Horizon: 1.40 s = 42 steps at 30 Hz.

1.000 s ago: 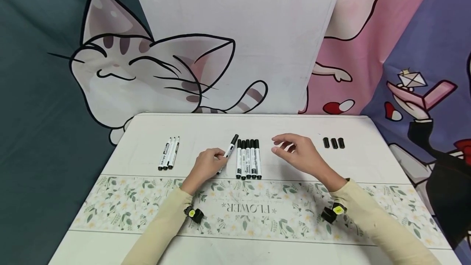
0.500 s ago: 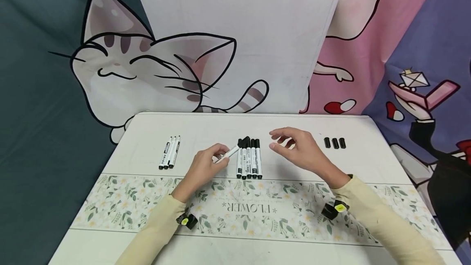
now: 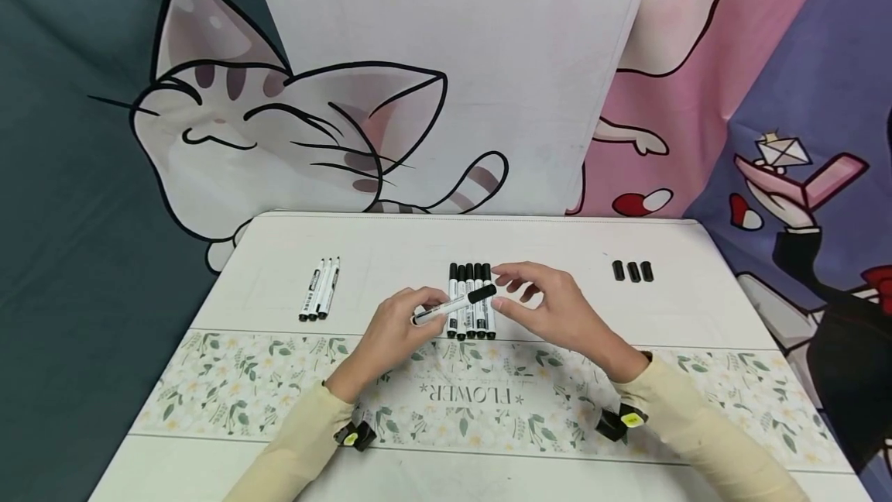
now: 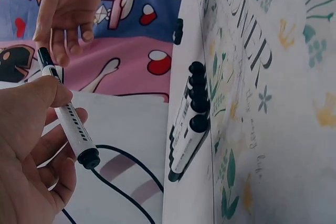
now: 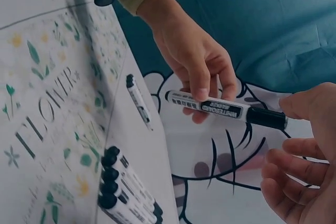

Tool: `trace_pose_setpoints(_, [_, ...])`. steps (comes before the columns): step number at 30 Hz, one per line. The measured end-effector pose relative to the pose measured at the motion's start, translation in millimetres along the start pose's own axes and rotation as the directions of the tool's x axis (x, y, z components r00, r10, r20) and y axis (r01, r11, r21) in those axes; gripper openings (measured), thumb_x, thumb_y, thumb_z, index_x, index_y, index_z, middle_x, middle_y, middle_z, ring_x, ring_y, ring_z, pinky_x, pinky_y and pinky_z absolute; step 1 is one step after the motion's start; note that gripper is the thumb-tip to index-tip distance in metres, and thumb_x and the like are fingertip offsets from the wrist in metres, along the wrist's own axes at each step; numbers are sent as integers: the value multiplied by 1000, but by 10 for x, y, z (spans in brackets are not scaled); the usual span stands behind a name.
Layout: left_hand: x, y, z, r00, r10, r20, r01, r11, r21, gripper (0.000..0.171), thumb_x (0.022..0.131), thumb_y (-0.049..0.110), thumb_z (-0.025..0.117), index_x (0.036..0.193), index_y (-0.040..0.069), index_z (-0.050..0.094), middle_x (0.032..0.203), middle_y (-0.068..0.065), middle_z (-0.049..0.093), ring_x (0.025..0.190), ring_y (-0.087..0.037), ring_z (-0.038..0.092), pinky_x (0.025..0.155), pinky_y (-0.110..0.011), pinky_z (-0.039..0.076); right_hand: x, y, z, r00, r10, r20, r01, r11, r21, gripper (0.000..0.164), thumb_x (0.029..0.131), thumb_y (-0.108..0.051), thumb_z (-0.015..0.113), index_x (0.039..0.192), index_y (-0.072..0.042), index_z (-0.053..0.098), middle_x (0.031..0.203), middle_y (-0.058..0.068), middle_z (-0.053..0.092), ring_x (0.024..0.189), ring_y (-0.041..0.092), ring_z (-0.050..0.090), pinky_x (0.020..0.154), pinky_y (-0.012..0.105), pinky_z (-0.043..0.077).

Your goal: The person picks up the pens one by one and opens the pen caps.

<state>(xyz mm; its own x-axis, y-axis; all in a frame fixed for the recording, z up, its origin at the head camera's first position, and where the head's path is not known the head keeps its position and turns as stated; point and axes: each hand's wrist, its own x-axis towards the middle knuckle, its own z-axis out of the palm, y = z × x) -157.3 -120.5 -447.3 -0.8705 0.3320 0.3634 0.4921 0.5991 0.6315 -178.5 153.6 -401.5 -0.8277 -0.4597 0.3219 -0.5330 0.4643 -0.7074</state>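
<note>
My left hand (image 3: 400, 324) pinches a whiteboard marker (image 3: 454, 306) between thumb and fingers, raised over the table and pointing rightward. Its black cap (image 5: 266, 118) is on the end facing my right hand (image 3: 547, 304). That hand's thumb and fingers are spread around the cap end, with a gap on either side in the right wrist view. Beneath the held marker lies a row of several capped markers (image 3: 471, 324), side by side. Three uncapped markers (image 3: 320, 291) lie together at the left, tips away from me. Three loose black caps (image 3: 633, 271) stand or lie in a line at the right.
The white table (image 3: 390, 242) carries a printed floral band (image 3: 279, 386) with the word FLOWER. Behind it hangs a cartoon cat backdrop (image 3: 279, 138). Each wrist wears a small black camera (image 3: 613, 423) over a cream sleeve.
My left hand has lifted the marker from beside the row, turned it and carried it right, over the row. My right hand has come left and down toward the cap.
</note>
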Motion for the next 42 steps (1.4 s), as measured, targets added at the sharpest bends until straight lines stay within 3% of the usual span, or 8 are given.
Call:
trace_pose_setpoints(6, [-75, 36, 31, 1000, 17, 7, -17, 1000, 14, 23, 91, 17, 75, 114, 19, 74, 100, 8, 73, 84, -7, 60, 74, -31, 48, -72, -13, 92, 1000, -18, 21, 18, 1000, 0, 42, 93, -24, 78, 131, -11, 68, 112, -2, 72, 93, 14, 67, 76, 31, 57])
trace_pose_setpoints(13, [-122, 40, 95, 999, 24, 30, -24, 1000, 5, 22, 92, 19, 74, 115, 19, 74, 104, 7, 73, 90, -6, 62, 80, -33, 51, -137, 3, 156, 998, -60, 27, 61, 998, -15, 31, 93, -22, 77, 122, -12, 73, 101, -6, 73, 88, 6, 65, 72, 32, 58])
trace_pose_setpoints(20, [-93, 57, 163, 994, 103, 29, -103, 995, -6, 22, 90, 21, 77, 112, 18, 73, 104, 7, 73, 92, -11, 65, 83, -33, 52, -181, -14, 161, 993, -117, -33, 115, 991, -64, 18, 93, -16, 77, 111, -15, 77, 103, -5, 75, 84, 5, 64, 68, 35, 58])
trace_pose_setpoints(24, [-74, 116, 174, 990, 141, 14, -141, 990, 19, 27, 87, 28, 83, 109, 16, 72, 103, 6, 72, 91, -12, 65, 81, -31, 53, -197, -67, 150, 990, -126, -70, 120, 989, -91, 17, 93, -16, 78, 110, -16, 77, 97, -8, 73, 82, 4, 62, 66, 29, 55])
trace_pose_setpoints(30, [-81, 171, 166, 988, 142, -55, -139, 989, 39, 29, 83, 27, 87, 105, 15, 73, 103, 6, 69, 89, -10, 62, 76, -26, 52, -215, -137, 149, 989, -129, -79, 122, 989, -78, 17, 92, -15, 78, 109, -15, 76, 85, -15, 68, 74, 2, 60, 63, 25, 53])
trace_pose_setpoints(35, [-94, 175, 145, 987, 146, -69, -145, 989, 18, 29, 82, 25, 87, 106, 14, 75, 97, 7, 70, 84, -9, 59, 73, -26, 51, -227, -140, 153, 988, -137, -71, 131, 988, -76, 14, 92, -16, 79, 105, -18, 77, 88, -14, 70, 74, 1, 59, 63, 25, 53])
trace_pose_setpoints(42, [-141, 144, 122, 984, 175, -29, -175, 984, -19, 22, 84, 22, 86, 104, 16, 78, 93, 8, 72, 85, -7, 64, 76, -27, 54, -250, -102, 145, 981, -185, -53, 180, 981, -75, 14, 87, -17, 83, 100, -22, 80, 91, -12, 73, 78, 1, 60, 66, 29, 54])
